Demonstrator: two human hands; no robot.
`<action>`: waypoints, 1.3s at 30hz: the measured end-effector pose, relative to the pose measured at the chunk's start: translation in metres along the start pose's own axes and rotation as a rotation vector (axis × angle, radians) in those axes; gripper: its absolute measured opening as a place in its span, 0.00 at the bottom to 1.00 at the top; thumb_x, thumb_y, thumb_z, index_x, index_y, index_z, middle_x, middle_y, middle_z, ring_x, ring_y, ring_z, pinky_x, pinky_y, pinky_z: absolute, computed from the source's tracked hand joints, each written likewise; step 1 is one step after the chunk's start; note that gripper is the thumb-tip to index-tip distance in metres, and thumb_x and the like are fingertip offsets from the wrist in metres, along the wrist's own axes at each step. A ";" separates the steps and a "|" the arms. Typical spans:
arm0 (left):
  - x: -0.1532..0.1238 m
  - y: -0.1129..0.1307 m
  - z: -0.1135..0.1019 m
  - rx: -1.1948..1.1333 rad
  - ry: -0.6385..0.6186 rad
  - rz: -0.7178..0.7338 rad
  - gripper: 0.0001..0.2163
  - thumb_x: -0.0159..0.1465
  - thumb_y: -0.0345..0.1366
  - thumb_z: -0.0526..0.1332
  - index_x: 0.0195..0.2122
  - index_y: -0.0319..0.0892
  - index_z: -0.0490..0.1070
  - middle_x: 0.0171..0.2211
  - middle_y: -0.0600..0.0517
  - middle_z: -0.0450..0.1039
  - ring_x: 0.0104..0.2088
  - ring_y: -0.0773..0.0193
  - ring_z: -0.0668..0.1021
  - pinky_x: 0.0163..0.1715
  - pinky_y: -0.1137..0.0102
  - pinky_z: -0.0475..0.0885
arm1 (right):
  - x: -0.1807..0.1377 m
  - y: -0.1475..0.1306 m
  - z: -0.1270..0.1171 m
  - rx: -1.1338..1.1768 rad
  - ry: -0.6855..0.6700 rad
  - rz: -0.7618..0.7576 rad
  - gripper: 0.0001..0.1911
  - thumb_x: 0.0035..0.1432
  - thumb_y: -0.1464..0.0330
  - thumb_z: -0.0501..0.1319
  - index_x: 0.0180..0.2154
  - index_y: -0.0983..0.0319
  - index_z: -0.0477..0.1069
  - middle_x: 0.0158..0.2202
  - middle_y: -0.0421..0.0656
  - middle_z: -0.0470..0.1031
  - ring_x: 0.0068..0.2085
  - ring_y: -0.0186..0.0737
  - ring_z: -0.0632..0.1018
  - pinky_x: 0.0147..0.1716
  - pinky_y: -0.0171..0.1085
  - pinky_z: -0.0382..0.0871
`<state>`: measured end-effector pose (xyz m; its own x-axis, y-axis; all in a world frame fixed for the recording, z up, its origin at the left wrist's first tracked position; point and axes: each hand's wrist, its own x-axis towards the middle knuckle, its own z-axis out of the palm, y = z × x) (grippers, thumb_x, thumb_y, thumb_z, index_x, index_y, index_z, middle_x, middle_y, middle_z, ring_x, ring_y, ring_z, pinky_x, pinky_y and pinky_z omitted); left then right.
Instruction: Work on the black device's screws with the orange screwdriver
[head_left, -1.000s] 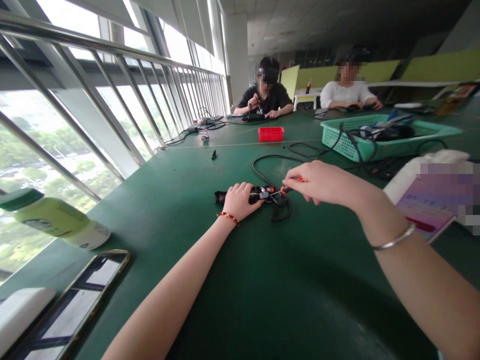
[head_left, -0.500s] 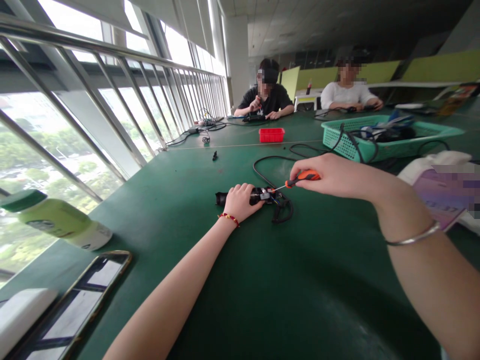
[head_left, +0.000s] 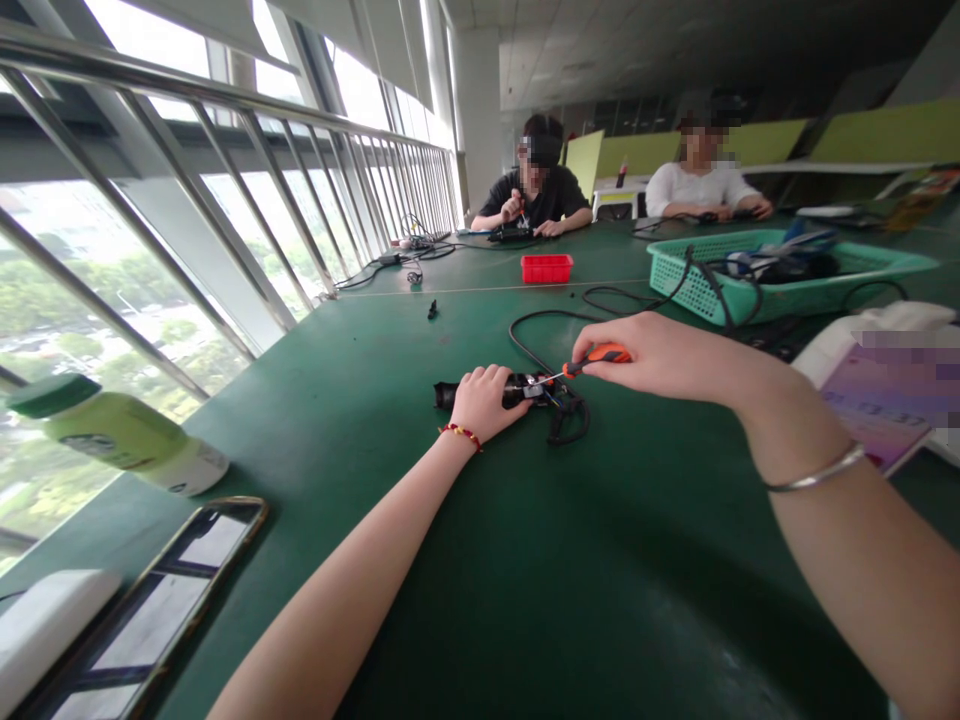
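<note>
My left hand [head_left: 481,400] is closed over a black cylindrical device [head_left: 519,389] lying on the green table [head_left: 525,560], pinning it down. My right hand [head_left: 660,352] is closed round an orange-handled screwdriver [head_left: 596,356], whose metal tip reaches into the opened end of the device. A black cable [head_left: 547,325] runs from the device's end and loops across the table toward the back.
A green bottle [head_left: 112,435] lies at the left, with a phone [head_left: 161,610] in front of it. A teal basket [head_left: 772,270] of cables and a tablet [head_left: 877,400] stand at the right. A small red tray [head_left: 547,267] sits further back. Two other people work at the far end.
My right hand rose from low over the device, baring the orange handle, and has now dipped slightly. The left hand has kept its hold.
</note>
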<state>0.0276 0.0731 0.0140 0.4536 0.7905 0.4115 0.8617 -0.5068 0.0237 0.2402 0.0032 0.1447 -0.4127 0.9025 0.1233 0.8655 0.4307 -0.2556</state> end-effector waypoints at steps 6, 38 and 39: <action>-0.002 -0.002 -0.004 -0.020 0.001 0.038 0.20 0.58 0.50 0.56 0.45 0.42 0.66 0.40 0.48 0.71 0.41 0.55 0.72 0.41 0.63 0.65 | 0.000 -0.001 0.001 -0.005 -0.002 0.012 0.11 0.54 0.62 0.55 0.37 0.55 0.73 0.34 0.39 0.76 0.32 0.38 0.75 0.31 0.35 0.63; -0.002 -0.002 -0.003 -0.033 0.008 0.020 0.21 0.62 0.54 0.50 0.45 0.42 0.66 0.40 0.48 0.71 0.41 0.56 0.72 0.40 0.63 0.65 | 0.002 -0.010 0.007 -0.006 0.051 0.038 0.17 0.60 0.58 0.47 0.36 0.57 0.71 0.25 0.39 0.72 0.23 0.34 0.69 0.23 0.32 0.56; -0.002 -0.002 -0.003 -0.034 0.005 0.019 0.21 0.62 0.54 0.51 0.45 0.42 0.66 0.40 0.48 0.71 0.41 0.56 0.72 0.40 0.63 0.65 | 0.002 -0.011 0.008 -0.009 0.072 0.052 0.18 0.61 0.58 0.45 0.37 0.57 0.71 0.24 0.39 0.71 0.22 0.34 0.69 0.23 0.32 0.55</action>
<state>0.0239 0.0716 0.0158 0.4687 0.7789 0.4168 0.8446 -0.5333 0.0469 0.2281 0.0002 0.1402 -0.3459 0.9211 0.1787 0.8879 0.3829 -0.2550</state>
